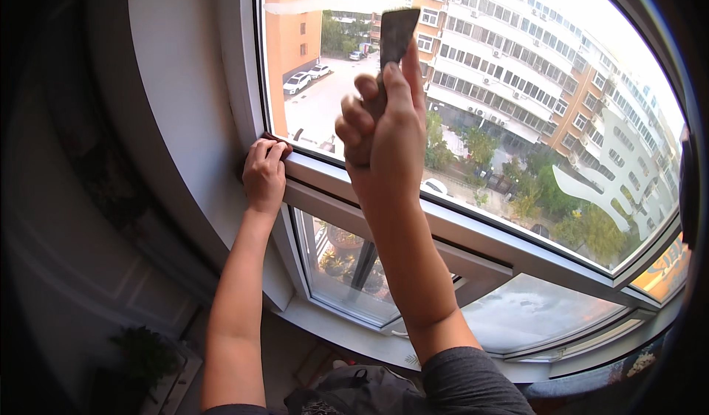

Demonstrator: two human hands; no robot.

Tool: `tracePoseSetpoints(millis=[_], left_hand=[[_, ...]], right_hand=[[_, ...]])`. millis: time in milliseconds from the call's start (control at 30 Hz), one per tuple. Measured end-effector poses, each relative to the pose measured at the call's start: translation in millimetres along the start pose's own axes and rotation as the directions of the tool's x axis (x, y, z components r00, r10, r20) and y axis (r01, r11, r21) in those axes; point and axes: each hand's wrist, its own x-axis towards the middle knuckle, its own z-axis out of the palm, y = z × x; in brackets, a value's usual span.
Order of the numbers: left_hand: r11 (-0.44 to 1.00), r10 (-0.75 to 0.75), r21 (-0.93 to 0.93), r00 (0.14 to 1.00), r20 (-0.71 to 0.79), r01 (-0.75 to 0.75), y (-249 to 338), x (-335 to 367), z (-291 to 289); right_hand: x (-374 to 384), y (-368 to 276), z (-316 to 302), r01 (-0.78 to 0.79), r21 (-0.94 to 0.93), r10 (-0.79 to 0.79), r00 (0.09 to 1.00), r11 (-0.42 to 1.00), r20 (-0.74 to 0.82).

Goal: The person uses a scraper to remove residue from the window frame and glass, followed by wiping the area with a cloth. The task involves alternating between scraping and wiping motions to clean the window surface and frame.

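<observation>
My right hand (388, 127) is raised in front of the large upper window pane (480, 145), closed round the handle of a scraper (399, 31). Its flat, dark, flared blade points up, with my index finger stretched along one edge. Whether the blade touches the glass I cannot tell. At the pane's lower left corner, my left hand (264, 175) rests on the pale window frame (325, 167). Its curled fingers press on a reddish-brown piece (277, 141) that looks like cloth, mostly hidden beneath them. A whitish streak (325, 5) crosses the glass near the top.
Below the frame rail are smaller panes (343, 267) and a pale sill (332, 334). A white decal (602, 201) sticks to the glass at right. A potted plant (144, 356) stands at lower left. Buildings, trees and parked cars lie outside.
</observation>
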Motion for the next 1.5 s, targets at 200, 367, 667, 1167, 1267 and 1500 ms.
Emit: tracePoseSetpoints(millis=[200,367,667,1167,1267,1500], left_hand=[[1.000,0.001,0.014,1.000,-0.010,0.000,0,2,1],[1.000,-0.026,-0.014,1.000,-0.007,0.026,1,1,2],[1.000,-0.023,-0.003,1.000,-0.012,0.023,-1,0,1],[0.999,-0.032,-0.016,0.999,-0.005,0.032,-3,-5,4],[0.999,-0.044,-0.016,0.999,0.005,0.044,-1,-3,1],[0.999,-0.040,-0.014,0.999,0.008,0.040,-2,-2,1]], right_hand=[[2,5,11,0.015,0.038,-0.015,1.000,0.999,-0.001],[-6,8,-12,0.025,-0.038,-0.025,1.000,0.999,0.000],[-1,7,-6,0.017,0.019,-0.018,0.999,1.000,0.034],[3,8,8,0.040,0.029,-0.040,0.999,0.999,-0.006],[-1,6,-4,0.024,0.021,-0.025,0.999,0.999,0.028],[17,-2,14,0.029,0.039,-0.031,0.999,0.999,0.037]])
